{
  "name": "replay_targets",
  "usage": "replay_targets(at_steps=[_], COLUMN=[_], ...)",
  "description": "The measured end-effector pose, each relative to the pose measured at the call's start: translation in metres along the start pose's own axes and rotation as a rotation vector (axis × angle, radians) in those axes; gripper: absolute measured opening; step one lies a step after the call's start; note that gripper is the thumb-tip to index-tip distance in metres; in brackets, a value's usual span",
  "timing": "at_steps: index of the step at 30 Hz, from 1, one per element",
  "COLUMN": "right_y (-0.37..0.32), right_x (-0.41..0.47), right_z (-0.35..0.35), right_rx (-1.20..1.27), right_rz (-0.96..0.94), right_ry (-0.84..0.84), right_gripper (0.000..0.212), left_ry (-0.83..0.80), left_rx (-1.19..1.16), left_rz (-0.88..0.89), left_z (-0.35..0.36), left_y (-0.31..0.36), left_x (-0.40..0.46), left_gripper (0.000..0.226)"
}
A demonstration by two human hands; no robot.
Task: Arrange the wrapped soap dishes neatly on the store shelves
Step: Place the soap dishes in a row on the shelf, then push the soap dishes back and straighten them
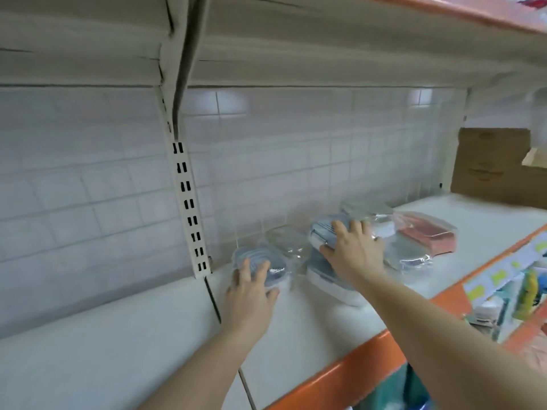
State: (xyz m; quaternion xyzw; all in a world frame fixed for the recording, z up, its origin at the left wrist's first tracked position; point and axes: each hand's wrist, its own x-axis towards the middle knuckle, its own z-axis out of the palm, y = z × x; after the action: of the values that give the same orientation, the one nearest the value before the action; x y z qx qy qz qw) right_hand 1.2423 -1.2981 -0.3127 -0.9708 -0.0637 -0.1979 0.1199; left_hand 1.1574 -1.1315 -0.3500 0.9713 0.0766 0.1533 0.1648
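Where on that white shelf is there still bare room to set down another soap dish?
Bare room: the shelf left of the left hand, out to the slotted upright; the front strip along the orange edge; and beside the cardboard box. Crowded: at the tiled wall, where both hands (right) meet wrapped soap dishes.

Cardboard box (497,164) cut off at right edge; lower-shelf goods (521,294) blurred.
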Motion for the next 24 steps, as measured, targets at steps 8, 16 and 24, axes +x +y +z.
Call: replay_targets(at_steps=[8,16,24], right_y=[0.014,-0.067,-0.192], right_x=[0.029,-0.038,-0.186], right_z=[-0.020,-0.085,-0.194], right_rx=[0.048,0.153,0.220], right_rz=[0.066,-0.176,-0.418], right_ry=[-0.216,-0.147,-0.173], right_gripper=[0.067,0.060,0.052], left_ry=[-0.117,0.163,0.372], left_rx=[0.043,0.015,0.049], left_rz=[-0.001,0.168,0.267], left_z=[-0.009,-0.107,-0.257], left_y=[0.002,-0.005,-0.068], left_x=[0.022,-0.031,-0.192], left_gripper=[0.067,0.060,0.053])
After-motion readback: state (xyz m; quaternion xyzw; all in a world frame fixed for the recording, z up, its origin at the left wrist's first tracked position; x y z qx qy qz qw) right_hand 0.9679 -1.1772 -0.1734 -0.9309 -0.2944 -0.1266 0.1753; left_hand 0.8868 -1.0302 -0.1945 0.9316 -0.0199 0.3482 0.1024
